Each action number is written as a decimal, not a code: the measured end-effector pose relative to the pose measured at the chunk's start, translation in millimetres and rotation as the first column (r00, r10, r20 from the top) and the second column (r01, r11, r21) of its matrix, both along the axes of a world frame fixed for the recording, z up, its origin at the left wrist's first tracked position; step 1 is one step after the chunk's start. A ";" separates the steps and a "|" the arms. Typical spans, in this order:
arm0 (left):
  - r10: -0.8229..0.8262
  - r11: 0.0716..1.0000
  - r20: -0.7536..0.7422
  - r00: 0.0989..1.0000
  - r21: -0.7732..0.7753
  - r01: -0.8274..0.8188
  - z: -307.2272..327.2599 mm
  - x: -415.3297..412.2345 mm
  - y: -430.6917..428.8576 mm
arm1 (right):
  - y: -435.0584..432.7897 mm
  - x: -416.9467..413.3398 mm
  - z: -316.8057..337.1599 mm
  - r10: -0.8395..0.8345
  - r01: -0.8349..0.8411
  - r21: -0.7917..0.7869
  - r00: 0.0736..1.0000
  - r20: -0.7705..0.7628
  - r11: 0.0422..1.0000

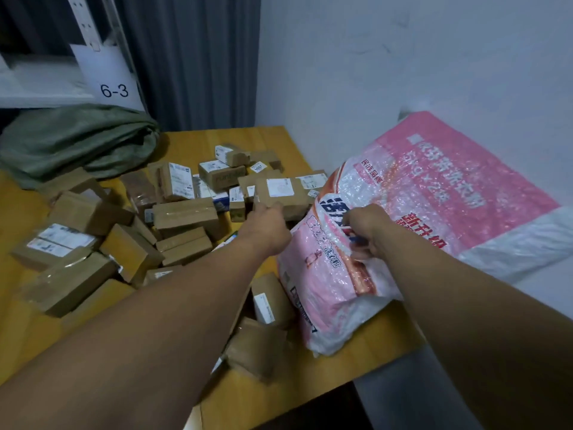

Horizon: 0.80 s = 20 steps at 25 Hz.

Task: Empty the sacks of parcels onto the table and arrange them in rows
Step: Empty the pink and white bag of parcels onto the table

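At three o'clock on the desk [192,141] lies the pink sack [434,187], a pink-and-white woven bag with printed lettering. Its far end is flat and spreads off the desk edge toward the wall, while its near end bulges on the wood at five o'clock. My right grip [367,229] is clamped on the sack, fingers curled into a bunch of its fabric near the middle. A thin blue thing shows under those fingers; I cannot tell what it is.

My left grip [265,226] reaches toward twelve o'clock and meets the near edge of a labelled box [280,189], a brown carton with a white sticker. I cannot tell whether the fingers hold it or only touch it.

From nine o'clock through the centre, the parcels [186,212] lie in a loose heap of taped cardboard cartons, tilted and overlapping, none in rows. Two more cartons [269,301] sit at six o'clock, just beside the sack's bulging end.

At ten o'clock a crumpled green sack [77,141] slumps on the desk's far corner. Above it, at eleven o'clock, a shelf tag [114,90] reads "6-3", beside a dark curtain [192,57].
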State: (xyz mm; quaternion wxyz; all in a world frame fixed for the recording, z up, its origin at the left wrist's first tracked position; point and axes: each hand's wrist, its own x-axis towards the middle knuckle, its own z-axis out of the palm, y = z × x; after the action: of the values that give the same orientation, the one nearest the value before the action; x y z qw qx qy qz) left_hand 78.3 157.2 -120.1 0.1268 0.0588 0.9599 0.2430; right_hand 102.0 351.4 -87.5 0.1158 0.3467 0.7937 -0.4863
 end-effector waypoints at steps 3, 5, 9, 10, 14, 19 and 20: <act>-0.012 0.999 0.041 0.999 0.046 0.010 -3.3 -0.9 33.0 | 29.6 37.5 -5.1 0.210 -0.192 -0.085 0.901 0.381 0.978; -0.009 0.997 0.052 0.999 0.079 0.005 -4.0 0.6 60.2 | 45.1 56.8 -17.2 0.237 -0.202 -0.123 0.837 0.494 0.972; 0.060 0.987 0.076 0.995 0.145 -0.071 -9.6 -4.2 102.0 | 74.7 76.1 -34.6 0.216 -0.164 -0.142 0.804 0.554 0.976; 0.092 0.979 0.088 0.992 0.171 -0.106 -12.1 -6.1 109.6 | 83.0 83.6 -39.1 0.219 -0.155 -0.159 0.783 0.583 0.975; 0.176 0.924 0.140 0.974 0.318 -0.213 -17.9 -19.5 136.2 | 106.4 109.5 -54.5 0.204 -0.053 -0.280 0.815 0.543 0.958; 0.269 0.942 0.118 0.956 0.177 -0.287 -28.0 -31.0 146.1 | 101.9 100.1 -72.8 -0.117 0.209 -0.423 0.965 0.234 0.882; 0.275 0.943 0.132 0.952 0.156 -0.293 -30.8 -32.1 145.6 | 98.8 95.7 -76.7 -0.170 0.235 -0.446 0.969 0.181 0.864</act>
State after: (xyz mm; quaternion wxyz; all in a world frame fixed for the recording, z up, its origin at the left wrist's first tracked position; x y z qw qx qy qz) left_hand 46.1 302.7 -150.9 0.1367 -0.0828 0.9251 0.3445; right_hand 197.8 450.1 -164.2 0.1971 0.4228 0.6039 -0.6464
